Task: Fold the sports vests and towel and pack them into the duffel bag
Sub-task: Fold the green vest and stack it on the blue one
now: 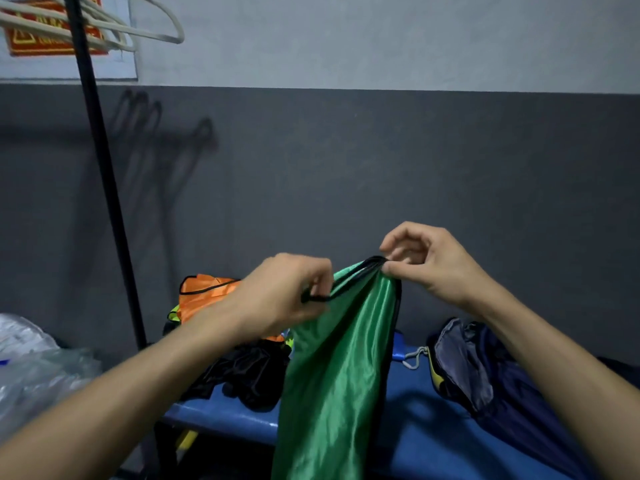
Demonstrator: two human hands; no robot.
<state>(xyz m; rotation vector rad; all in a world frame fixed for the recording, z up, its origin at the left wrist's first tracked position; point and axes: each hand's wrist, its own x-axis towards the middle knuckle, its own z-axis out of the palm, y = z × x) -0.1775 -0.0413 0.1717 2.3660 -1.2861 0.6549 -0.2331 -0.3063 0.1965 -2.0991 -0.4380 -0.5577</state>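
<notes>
A shiny green sports vest point(332, 368) with black trim hangs in the air over the blue bench point(412, 403). My left hand point(287, 299) pinches its black edge on the left. My right hand point(426, 261) pinches the top of the vest higher up on the right. Behind my left hand an orange vest point(204, 292) lies on a pile with a yellow-green one point(173, 317) and a black garment point(249, 372). The dark blue duffel bag point(491, 379) sits open on the bench at the right.
A black pole point(104, 188) of a clothes rack stands at the left, with pale hangers point(104, 26) on top. Clear plastic bags point(31, 368) lie at the lower left. A grey wall runs close behind the bench.
</notes>
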